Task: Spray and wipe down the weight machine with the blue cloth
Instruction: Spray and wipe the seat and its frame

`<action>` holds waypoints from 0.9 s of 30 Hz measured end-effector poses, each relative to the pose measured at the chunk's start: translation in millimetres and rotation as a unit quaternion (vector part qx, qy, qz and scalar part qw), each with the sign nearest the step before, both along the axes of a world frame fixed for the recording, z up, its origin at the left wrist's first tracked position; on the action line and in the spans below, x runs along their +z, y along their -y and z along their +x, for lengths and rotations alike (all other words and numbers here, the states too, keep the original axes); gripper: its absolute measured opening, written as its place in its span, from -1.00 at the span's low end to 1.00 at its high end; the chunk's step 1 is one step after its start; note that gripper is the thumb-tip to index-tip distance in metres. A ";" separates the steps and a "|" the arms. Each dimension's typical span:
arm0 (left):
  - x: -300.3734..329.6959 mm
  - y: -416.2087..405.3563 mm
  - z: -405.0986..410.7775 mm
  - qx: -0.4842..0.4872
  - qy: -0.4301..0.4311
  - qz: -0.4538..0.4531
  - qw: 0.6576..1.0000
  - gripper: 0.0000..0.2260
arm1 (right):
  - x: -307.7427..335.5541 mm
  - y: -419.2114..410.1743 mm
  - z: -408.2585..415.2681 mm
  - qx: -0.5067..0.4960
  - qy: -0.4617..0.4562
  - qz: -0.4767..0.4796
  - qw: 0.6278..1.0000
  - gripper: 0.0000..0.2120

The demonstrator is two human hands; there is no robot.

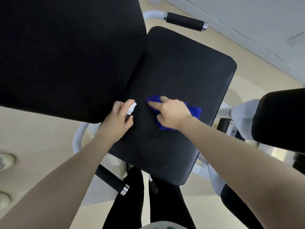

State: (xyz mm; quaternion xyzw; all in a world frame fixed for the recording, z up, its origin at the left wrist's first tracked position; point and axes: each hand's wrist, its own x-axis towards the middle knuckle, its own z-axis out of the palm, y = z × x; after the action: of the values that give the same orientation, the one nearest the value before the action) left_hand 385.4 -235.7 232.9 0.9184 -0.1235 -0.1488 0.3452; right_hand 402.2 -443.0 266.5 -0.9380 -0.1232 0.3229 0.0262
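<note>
Head view looking down on weight machine. Black padded seat cushion with ribbed texture [181,66] fills centre; larger black padded backrest [66,55] at upper left, edges touching. Right hand [170,113] lies on crumpled blue cloth [195,110], fingers extended, pressing it flat onto seat near middle. Left hand [118,120] curled round small spray bottle with white nozzle [132,108], held just beside cloth, above seat's left edge. Black foam handle with chrome end [186,21] top; another black foam handle [112,179] below.
</note>
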 end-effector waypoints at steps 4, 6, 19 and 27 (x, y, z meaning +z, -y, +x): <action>3.1 -0.8 -6.8 -0.012 0.026 -0.005 1.000 -0.47 | 6.8 -25.9 -53.1 0.135 -0.062 0.030 0.988 -0.49; 5.9 0.2 -7.7 0.000 0.000 0.004 1.000 -0.50 | 5.8 5.8 -30.9 0.104 0.010 -0.021 0.994 -0.49; 11.6 13.4 -19.6 -0.154 -0.004 0.093 0.984 -0.45 | 19.8 21.8 -116.1 0.001 0.002 -0.033 0.999 -0.47; 20.6 17.3 -36.5 -0.264 -0.051 0.133 0.954 -0.53 | 4.5 77.1 -68.6 -0.231 0.112 -0.074 0.964 -0.45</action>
State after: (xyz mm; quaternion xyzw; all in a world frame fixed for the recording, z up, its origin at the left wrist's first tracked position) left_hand 348.9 -253.0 253.5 0.8821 -0.3225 -0.2962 0.1740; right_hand 333.6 -520.0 271.0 -0.9704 0.1189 0.2094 0.0162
